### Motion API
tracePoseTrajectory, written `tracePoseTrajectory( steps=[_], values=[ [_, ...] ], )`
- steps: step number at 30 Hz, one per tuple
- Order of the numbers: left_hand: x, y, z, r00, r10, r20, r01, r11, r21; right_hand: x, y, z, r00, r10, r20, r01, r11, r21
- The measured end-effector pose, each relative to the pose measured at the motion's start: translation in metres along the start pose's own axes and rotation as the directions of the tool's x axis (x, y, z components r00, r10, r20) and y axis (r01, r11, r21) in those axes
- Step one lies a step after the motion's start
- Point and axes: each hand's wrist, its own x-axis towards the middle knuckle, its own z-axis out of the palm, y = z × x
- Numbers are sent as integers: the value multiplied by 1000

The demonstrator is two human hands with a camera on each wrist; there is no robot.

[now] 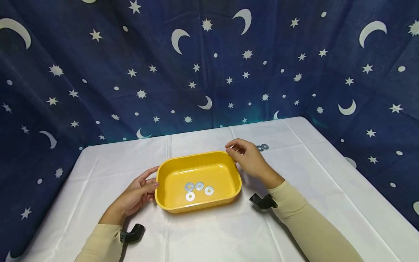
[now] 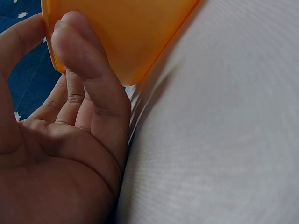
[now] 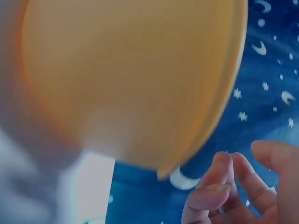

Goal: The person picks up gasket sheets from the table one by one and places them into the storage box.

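A yellow rectangular plastic tray (image 1: 198, 209) stands on the white cloth in front of me. Several flat metal washers (image 1: 199, 186) lie loose on its floor, towards the near side. My left hand (image 1: 137, 194) holds the tray's left end, its thumb and index finger at the wall; the left wrist view shows the thumb (image 2: 77, 51) close against the yellow plastic. By the far right corner of the tray is my right hand (image 1: 247, 158), fingers loosely bent. Nothing shows between the right fingers (image 3: 275, 156) in the right wrist view.
More grey washers (image 1: 264, 146) lie on the table beyond my right hand, partly hidden by it. A white cloth (image 1: 314, 174) covers the table. Dark blue fabric (image 1: 216, 72) with moons and stars hangs behind and at both sides.
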Motion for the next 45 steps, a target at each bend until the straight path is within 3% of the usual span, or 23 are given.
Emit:
tracePoseTrajectory(
  steps=[8,17,28,36,45],
  values=[
    [0,2,0,1000,-5,0,5,1000,1,13,27,-18,994,103,-27,-103,995,4],
    [-2,3,-1,1000,-12,-2,12,1000,3,24,52,-30,964,262,-55,-262,965,3],
    [-3,3,-2,1000,3,21,-2,1000,-29,26,73,-32,914,403,39,-402,915,-25],
    [-4,4,0,998,28,52,-25,998,-55,22,82,-32,891,436,123,-428,899,-89],
    [-4,5,1,999,31,35,-32,999,11,20,84,-32,896,422,134,-395,899,-188]
  ],
)
